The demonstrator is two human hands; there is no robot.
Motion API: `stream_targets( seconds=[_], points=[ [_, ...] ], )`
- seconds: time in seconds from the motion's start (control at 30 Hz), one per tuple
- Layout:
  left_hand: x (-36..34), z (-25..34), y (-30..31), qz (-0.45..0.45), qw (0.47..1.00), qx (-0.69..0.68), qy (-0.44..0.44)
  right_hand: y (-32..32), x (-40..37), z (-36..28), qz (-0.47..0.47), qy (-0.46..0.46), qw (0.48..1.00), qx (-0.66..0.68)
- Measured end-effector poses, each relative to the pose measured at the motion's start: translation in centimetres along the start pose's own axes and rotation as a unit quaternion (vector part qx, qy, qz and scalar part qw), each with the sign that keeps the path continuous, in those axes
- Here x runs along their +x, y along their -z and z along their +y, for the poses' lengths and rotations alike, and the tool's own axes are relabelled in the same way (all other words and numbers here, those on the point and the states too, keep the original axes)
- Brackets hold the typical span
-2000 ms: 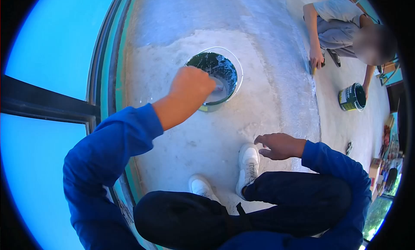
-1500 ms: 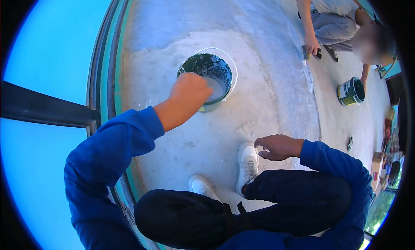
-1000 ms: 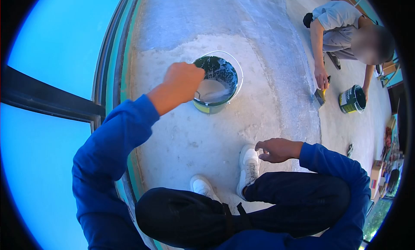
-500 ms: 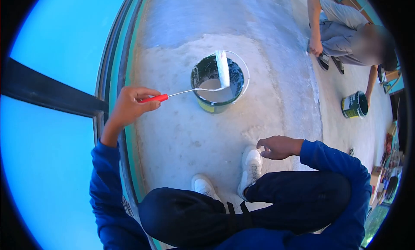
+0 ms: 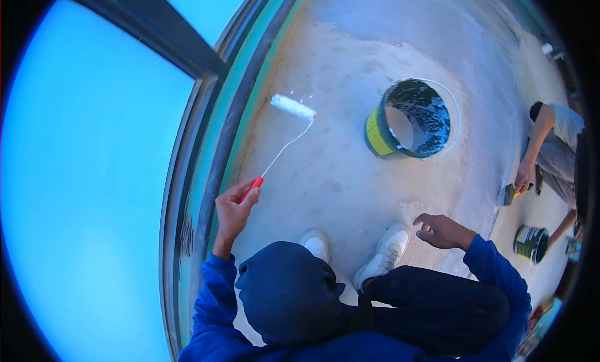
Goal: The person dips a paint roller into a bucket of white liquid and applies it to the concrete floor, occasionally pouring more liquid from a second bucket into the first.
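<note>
My left hand (image 5: 235, 211) is closed round the red handle of a paint roller (image 5: 292, 107). White paint coats the roller's sleeve, which is over the concrete floor close to the window frame, with small white specks beside it. To the right stands a dark bucket (image 5: 379, 134) with a yellow label; pale paint lies in it and its inner wall is splashed white. My right hand (image 5: 445, 231) holds nothing, its fingers loosely bent and apart, just right of my white shoe (image 5: 389, 248).
Along the left runs a dark window frame (image 5: 215, 112) with bright blue panes. At the right another person (image 5: 556, 143) crouches, holding a wide brush (image 5: 509, 195) in one hand; the other reaches toward a smaller dark bucket (image 5: 531, 243). Wet-looking floor (image 5: 400, 12) stretches across the back.
The paint roller has left its place over the bucket and is now over the floor near the window frame. The view has turned, shifting the bucket and the other person.
</note>
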State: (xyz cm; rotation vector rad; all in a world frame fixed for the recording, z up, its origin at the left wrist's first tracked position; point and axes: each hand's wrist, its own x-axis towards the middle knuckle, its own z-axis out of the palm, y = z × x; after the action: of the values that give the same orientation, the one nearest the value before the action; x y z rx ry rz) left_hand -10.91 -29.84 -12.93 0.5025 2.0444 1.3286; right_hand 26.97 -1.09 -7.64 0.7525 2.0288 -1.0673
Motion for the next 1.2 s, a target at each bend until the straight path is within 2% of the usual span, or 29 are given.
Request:
stream_targets(
  seconds=[0.07,0.17,0.23,0.33,0.4,0.47,0.53,0.6,0.7,0.9,1.0,1.07,1.2],
  points=[
    [-1.3,-2.9,0.7,0.029,0.999,0.029,0.011,0.2,0.8,0.2,-0.007,0.005,1.0,-0.015],
    [-2.2,-6.3,0.9,0.063,0.998,0.018,-0.017,0.2,1.8,0.4,-0.013,0.011,0.999,-0.027],
    [-1.0,-6.6,0.6,0.062,0.993,0.094,-0.021,0.5,2.2,0.4,-0.016,0.017,0.999,-0.032],
    [3.7,-5.5,-1.2,0.05,0.984,0.17,-0.012,0.4,2.4,0.2,-0.016,0.024,0.999,-0.034],
    [8.1,-3.6,-3.3,0.058,0.984,0.165,-0.034,0.2,2.3,0.3,-0.012,0.027,0.999,-0.031],
    [13.5,-3.5,-5.3,0.053,0.98,0.159,-0.109,-0.1,2.0,0.7,-0.005,0.025,0.999,-0.031],
    [17.7,-2.9,-6.9,0.045,0.982,0.143,-0.113,-0.1,1.7,0.9,0.001,0.02,0.999,-0.025],
    [19.2,-1.5,-7.9,0.032,0.994,0.085,-0.061,-0.1,1.5,0.9,0.006,0.013,1.0,-0.016],
    [16.7,-1.0,-7.2,0.024,0.999,0.036,0.013,-0.3,1.2,1.1,0.023,0.015,0.999,-0.022],
    [2.0,-5.3,-0.8,0.041,0.994,-0.005,0.105,-0.1,1.7,1.5,0.021,0.022,0.999,-0.017],
    [-2.3,-5.4,1.0,0.05,0.988,-0.025,0.142,0.3,2.1,0.7,0.001,0.005,1.0,-0.025],
    [-2.4,-5.6,1.0,0.048,0.99,-0.008,0.135,0.1,2.2,0.9,0.003,0.016,0.999,-0.029],
    [4.4,-4.8,-1.6,0.04,0.995,0.044,0.083,0.1,2.2,1.1,0.013,0.027,0.999,-0.04]
  ],
)
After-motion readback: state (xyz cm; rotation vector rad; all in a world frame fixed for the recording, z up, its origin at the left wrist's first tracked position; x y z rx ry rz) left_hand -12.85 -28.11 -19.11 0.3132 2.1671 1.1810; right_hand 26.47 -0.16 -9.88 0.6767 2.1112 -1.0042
